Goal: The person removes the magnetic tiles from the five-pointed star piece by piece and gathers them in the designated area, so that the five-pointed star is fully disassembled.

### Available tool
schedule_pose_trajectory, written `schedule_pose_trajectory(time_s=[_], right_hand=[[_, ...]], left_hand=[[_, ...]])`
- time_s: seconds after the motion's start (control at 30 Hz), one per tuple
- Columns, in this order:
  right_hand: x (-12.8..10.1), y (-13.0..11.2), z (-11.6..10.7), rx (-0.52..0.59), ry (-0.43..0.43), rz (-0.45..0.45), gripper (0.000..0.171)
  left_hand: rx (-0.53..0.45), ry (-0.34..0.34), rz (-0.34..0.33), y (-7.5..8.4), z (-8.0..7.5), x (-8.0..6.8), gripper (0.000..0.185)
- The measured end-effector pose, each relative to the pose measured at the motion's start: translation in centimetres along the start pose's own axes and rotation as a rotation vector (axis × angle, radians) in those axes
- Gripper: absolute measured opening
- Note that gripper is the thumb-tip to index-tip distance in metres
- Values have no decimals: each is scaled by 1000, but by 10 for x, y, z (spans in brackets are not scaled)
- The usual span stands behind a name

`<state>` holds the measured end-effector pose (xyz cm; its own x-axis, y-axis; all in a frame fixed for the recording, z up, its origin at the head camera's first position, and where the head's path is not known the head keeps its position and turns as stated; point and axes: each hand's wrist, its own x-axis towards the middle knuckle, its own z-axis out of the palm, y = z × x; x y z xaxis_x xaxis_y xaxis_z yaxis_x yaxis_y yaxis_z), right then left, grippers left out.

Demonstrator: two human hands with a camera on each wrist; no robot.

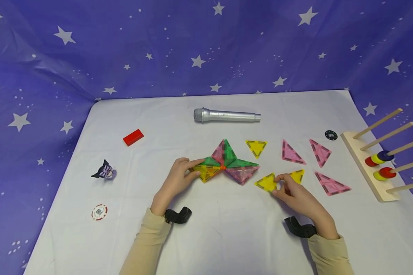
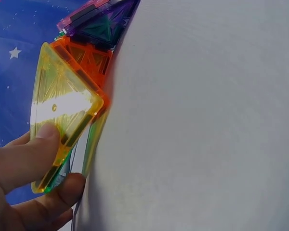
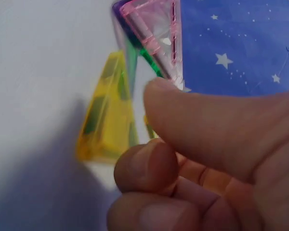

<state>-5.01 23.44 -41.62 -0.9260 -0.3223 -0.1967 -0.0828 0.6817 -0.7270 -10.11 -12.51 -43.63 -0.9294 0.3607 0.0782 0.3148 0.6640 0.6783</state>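
Hands on tiles, centre of frame.
Left hand pinches the tile star; right hand pinches a yellow triangle.

Even, bright light fills the head view, with soft shadows under each hand on the bench. Glare whitens the yellow tile above the left thumb. The right wrist view is blurred.

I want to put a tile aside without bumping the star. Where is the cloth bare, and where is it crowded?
Bare cloth lies in front, between the two forearms, and at far left between the red block and the microphone. It is crowded right of the tile star, where loose triangles run toward the peg rack.
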Motion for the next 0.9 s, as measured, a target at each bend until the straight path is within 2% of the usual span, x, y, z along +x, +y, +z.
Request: schedule_pose_trajectory(time_s=[0.13, 0.27, 0.4, 0.47, 0.6, 0.7, 0.9], right_hand=[[8, -9, 2, 3, 51, -64, 28], [25, -26, 8, -9, 150, -215, 21], [46, -44, 18, -57, 148, -398, 32], [56, -51, 24, -78, 128, -447, 38], [73, -64, 38, -109, 95, -440, 41], [80, -71, 48, -109, 84, -407, 40], [86, -73, 63, -68, 185, -381, 30]], left_hand=[[-117, -5, -45, -5, -2, -1, 37], [-243, 4, -84, -10, -5, -3, 35], [-377, 12, -76, -9, -6, -5, 34], [-449, 22, -59, -3, -6, -4, 32], [-560, 38, -70, 11, -9, -3, 29], [-582, 42, -98, 15, -10, -4, 27], [-589, 58, -87, 17, -10, -3, 25]])
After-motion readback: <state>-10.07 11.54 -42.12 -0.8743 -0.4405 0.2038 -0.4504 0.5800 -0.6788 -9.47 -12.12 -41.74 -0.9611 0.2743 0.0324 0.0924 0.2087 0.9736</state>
